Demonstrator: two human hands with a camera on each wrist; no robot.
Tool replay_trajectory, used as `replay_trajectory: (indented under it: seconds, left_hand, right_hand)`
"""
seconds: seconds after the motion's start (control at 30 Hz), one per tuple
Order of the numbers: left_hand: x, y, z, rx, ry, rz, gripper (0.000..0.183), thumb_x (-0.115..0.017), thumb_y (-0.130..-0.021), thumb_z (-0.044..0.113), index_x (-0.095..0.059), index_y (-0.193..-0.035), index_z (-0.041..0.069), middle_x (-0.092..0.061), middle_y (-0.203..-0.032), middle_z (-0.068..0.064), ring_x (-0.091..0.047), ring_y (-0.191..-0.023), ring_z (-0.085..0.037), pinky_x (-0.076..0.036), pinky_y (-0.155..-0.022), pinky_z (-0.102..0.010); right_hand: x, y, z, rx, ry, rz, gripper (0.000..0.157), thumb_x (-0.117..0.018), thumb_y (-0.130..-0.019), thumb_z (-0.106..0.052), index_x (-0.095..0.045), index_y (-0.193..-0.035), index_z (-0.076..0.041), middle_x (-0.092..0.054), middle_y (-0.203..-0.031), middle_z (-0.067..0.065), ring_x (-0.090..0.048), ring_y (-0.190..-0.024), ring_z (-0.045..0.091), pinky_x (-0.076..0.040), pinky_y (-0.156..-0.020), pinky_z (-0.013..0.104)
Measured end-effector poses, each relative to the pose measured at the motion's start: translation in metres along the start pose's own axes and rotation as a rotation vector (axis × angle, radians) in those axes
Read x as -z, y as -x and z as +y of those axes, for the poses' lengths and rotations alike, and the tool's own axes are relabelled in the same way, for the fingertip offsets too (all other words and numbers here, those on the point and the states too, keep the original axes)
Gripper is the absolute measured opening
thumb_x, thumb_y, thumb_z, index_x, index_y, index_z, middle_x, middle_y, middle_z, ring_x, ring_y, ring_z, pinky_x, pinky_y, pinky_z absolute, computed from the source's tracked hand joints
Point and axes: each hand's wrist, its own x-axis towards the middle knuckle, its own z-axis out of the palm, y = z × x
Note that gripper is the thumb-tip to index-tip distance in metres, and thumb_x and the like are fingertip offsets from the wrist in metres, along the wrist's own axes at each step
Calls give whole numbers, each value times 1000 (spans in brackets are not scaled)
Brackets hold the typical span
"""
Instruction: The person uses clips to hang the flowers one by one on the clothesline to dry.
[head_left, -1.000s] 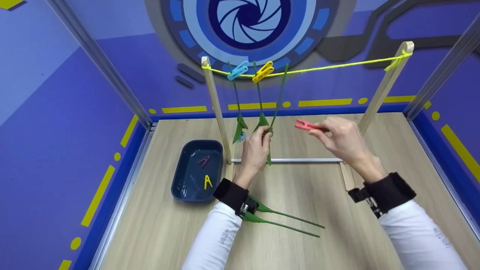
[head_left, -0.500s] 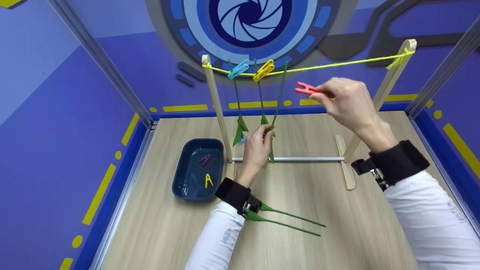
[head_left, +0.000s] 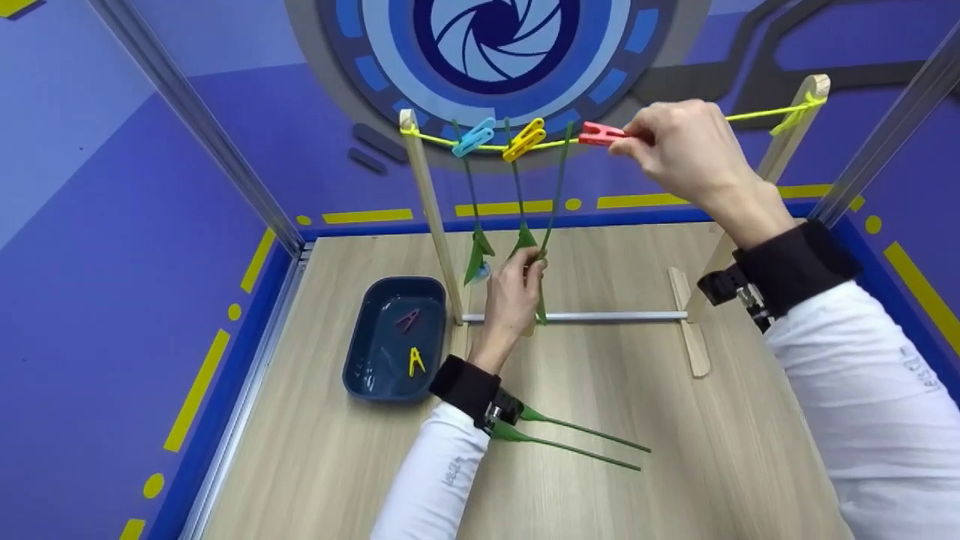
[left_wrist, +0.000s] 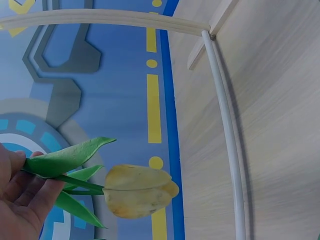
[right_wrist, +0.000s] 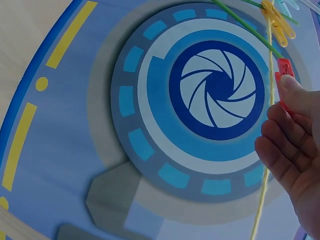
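My left hand point(head_left: 514, 292) holds an artificial tulip point(left_wrist: 137, 192) by its stem near the leaves, its pale yellow bloom hanging downward. The stem's upper end reaches the yellow string point(head_left: 765, 114). My right hand point(head_left: 686, 154) pinches a red clothespin point(head_left: 598, 134) at the string, just right of that stem end. In the right wrist view the red clothespin point(right_wrist: 284, 75) lies close against the stem tip; whether it clips anything cannot be told. To the left, a light blue clothespin point(head_left: 475, 138) and a yellow clothespin point(head_left: 524, 140) fasten two more stems to the string.
Wooden posts point(head_left: 431, 217) carry the string, joined below by a grey rod point(head_left: 607, 317). A dark blue basin point(head_left: 352, 330) on the left contains a yellow clothespin point(head_left: 416, 361) and a dark reddish one point(head_left: 409, 321). Two green stems point(head_left: 585, 448) lie on the table under my left forearm.
My right hand has risen with the red clothespin from below the string up to its height, beside the stem end. My left hand has stayed nearly still.
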Motion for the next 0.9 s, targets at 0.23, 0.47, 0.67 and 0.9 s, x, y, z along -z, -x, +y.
replay_trajectory:
  seconds: [0.23, 0.47, 0.67, 0.9]
  left_hand:
    - [0, -1, -1, -12, 6, 0, 24, -55, -102, 12, -64, -120, 1, -73, -105, -12, -72, -92, -19, -57, -78, -24]
    - [-1, 0, -1, -27, -11, 3, 23, -55, -101, 11, -65, -119, 0, -73, -104, -11, -72, -90, -17, -57, -76, -22]
    - [-4, 0, -1, -8, -5, 3, 23, -55, -101, 12, -65, -118, 1, -73, -103, -11, -72, -89, -18, -57, -76, -24]
    - [-9, 2, -2, -3, 21, -11, 23, -54, -102, 13, -66, -117, 1, -74, -103, -11, -72, -87, -17, -57, -76, -24]
  right_hand:
    - [9, -21, -7, -49, 33, -185, 33, -65, -96, -32, -76, -102, -1, -71, -85, 17, -50, -67, 27, -32, -60, 33]
    - [14, -32, -15, -87, 52, -342, 35, -62, -98, -35, -75, -104, -3, -68, -87, 14, -47, -69, 26, -33, -59, 35]
    - [14, -41, -19, -13, 94, -393, 29, -64, -97, -29, -75, -100, -2, -71, -89, 15, -51, -69, 26, -36, -60, 34]
    - [16, -48, -24, 18, 139, -465, 27, -65, -96, -26, -75, -94, -1, -69, -86, 15, -52, -71, 25, -37, -61, 34]
